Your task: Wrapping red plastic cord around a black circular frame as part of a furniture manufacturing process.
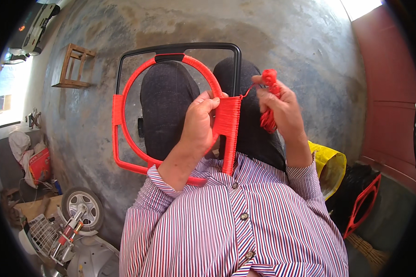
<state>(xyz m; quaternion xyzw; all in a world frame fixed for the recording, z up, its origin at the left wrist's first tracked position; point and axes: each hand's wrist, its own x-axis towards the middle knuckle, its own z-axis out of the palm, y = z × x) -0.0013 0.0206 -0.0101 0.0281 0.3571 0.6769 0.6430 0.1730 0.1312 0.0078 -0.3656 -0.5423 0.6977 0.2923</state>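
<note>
A black rounded-square frame (180, 46) with a ring (127, 87) inside it rests across my lap. Red cord is wound tightly over most of the ring and over the frame's lower part, while the frame's top bar is bare black. My left hand (201, 117) grips the ring at its right side, thumb on top, beside the wide wrapped band (229, 115) that joins ring and frame. From that band's upper corner a short strand runs to a bundle of red cord (269, 122). My right hand (282, 101) is closed around this bundle, right of the frame.
A small wooden stool (76, 67) stands on the concrete floor at the far left. Near left is a scooter with its wheel (83, 210) and basket. On my right lie a yellow bag (330, 166), a black bag (351, 184) and another red frame (363, 207), near a red door (388, 92).
</note>
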